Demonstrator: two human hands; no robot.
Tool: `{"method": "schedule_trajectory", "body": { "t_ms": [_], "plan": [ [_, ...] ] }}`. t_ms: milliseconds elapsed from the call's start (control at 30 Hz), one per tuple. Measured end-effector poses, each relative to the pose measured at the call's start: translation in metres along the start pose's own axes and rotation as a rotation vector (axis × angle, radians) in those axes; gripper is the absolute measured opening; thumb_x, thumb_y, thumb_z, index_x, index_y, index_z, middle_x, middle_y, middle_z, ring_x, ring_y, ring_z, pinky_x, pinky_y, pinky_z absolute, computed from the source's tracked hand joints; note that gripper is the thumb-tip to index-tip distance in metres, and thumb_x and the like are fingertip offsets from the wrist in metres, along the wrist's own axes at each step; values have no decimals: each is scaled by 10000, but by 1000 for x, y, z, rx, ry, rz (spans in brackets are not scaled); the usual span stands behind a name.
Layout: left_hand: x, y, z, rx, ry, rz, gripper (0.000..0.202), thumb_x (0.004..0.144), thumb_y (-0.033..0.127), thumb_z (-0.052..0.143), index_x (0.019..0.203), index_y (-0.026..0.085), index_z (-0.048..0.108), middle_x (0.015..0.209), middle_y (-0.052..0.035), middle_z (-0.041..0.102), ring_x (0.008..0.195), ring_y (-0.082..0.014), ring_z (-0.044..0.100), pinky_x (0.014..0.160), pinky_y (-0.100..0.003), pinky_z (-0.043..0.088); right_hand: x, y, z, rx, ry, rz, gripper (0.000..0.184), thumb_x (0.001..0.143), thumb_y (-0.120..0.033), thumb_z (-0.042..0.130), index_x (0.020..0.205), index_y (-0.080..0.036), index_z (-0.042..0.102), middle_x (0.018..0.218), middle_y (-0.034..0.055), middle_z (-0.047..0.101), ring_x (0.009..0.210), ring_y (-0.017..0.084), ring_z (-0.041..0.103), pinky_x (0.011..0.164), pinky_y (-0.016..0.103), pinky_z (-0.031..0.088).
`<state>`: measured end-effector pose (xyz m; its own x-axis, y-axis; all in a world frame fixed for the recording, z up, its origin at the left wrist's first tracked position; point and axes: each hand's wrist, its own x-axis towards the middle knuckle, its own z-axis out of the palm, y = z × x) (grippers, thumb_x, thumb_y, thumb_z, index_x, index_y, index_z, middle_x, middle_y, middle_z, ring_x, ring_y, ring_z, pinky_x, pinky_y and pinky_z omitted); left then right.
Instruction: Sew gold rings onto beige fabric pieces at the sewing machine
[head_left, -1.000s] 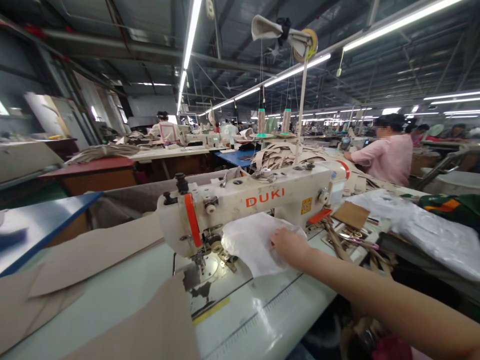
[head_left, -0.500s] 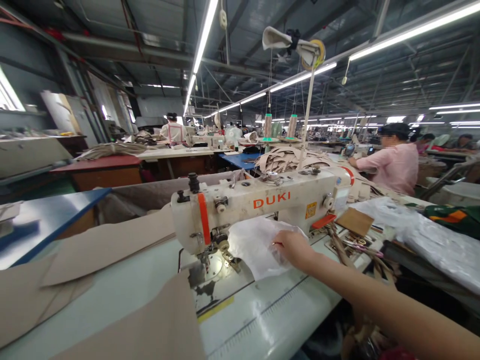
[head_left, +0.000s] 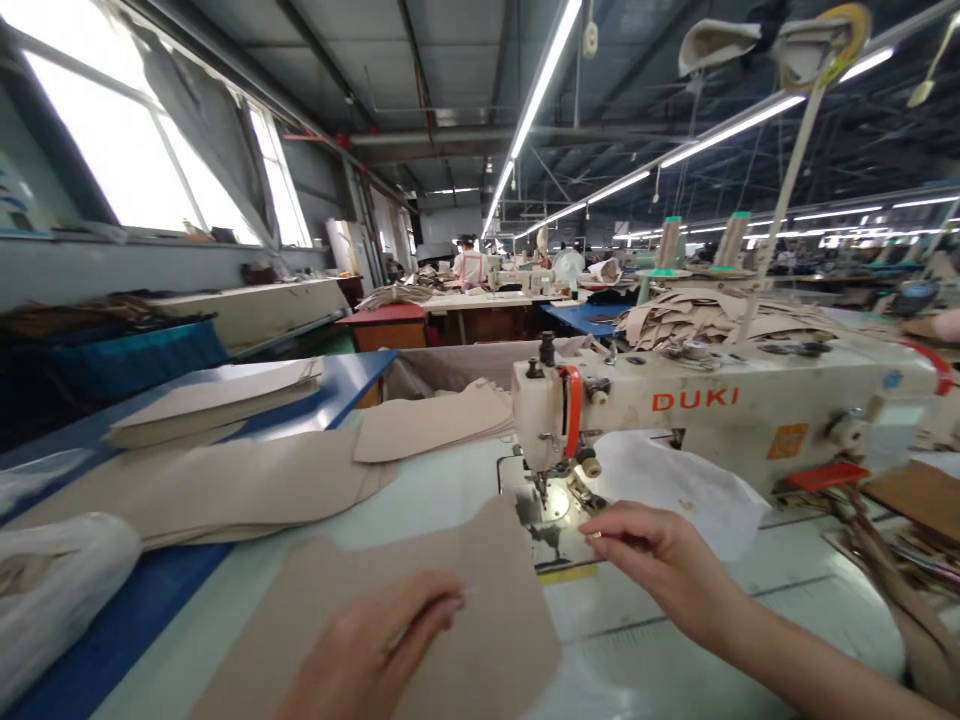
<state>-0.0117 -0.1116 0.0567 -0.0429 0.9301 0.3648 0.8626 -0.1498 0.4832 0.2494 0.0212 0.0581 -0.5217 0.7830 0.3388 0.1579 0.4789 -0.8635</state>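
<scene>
My left hand [head_left: 375,650] lies on a beige cut fabric piece [head_left: 495,610] on the sewing table, its fingers stretched toward the right. My right hand [head_left: 660,565] hovers just in front of the needle plate [head_left: 555,505] of the white DUKI sewing machine [head_left: 720,405]. Its thumb and forefinger are pinched together on something too small to name. A white plastic bag [head_left: 675,485] lies under the machine arm, behind my right hand.
Stacks of beige cut pieces [head_left: 247,480] lie to the left on the pale table [head_left: 675,640] and a blue bench [head_left: 352,370]. A tray of tools and scraps [head_left: 907,540] sits at right. A thread stand with cones [head_left: 731,240] rises behind the machine. People work at distant tables [head_left: 472,265].
The view swung left and down. My right hand drew back from the white bag to the needle plate, now pinched. My left hand came into view on the beige piece.
</scene>
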Motion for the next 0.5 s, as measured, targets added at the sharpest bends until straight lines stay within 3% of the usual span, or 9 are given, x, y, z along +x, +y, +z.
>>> {"method": "schedule_trajectory", "body": {
  "t_ms": [100, 167, 333, 500],
  "plan": [
    [25, 20, 27, -130, -152, -27, 149, 854, 318, 504, 799, 242, 619, 675, 50, 651, 630, -112, 603, 592, -182, 423, 9, 10, 29, 195, -69, 168, 246, 733, -404, 659, 836, -190, 722, 731, 29, 682, 698, 169, 625, 650, 260, 501],
    [40, 24, 43, -201, -154, -62, 148, 842, 288, 498, 741, 217, 579, 632, 50, 617, 594, -111, 573, 565, -192, 398, 17, 21, 46, 304, -101, 234, 311, 692, -457, 685, 836, -184, 721, 731, 32, 685, 691, 177, 633, 660, 285, 511],
    [56, 3, 62, -355, -125, -138, 150, 847, 302, 466, 747, 211, 528, 617, 48, 593, 582, -119, 559, 556, -205, 389, 36, 38, 69, 413, -133, 307, 278, 661, -428, 702, 817, -198, 709, 728, 20, 678, 704, 184, 639, 697, 311, 508],
    [60, -12, 69, -432, -123, -198, 175, 854, 340, 463, 745, 216, 521, 597, 50, 596, 564, -124, 556, 547, -211, 386, 44, 34, 77, 304, -158, 187, 152, 754, -287, 606, 808, -175, 693, 725, 18, 666, 700, 155, 606, 655, 248, 458]
  ]
}}
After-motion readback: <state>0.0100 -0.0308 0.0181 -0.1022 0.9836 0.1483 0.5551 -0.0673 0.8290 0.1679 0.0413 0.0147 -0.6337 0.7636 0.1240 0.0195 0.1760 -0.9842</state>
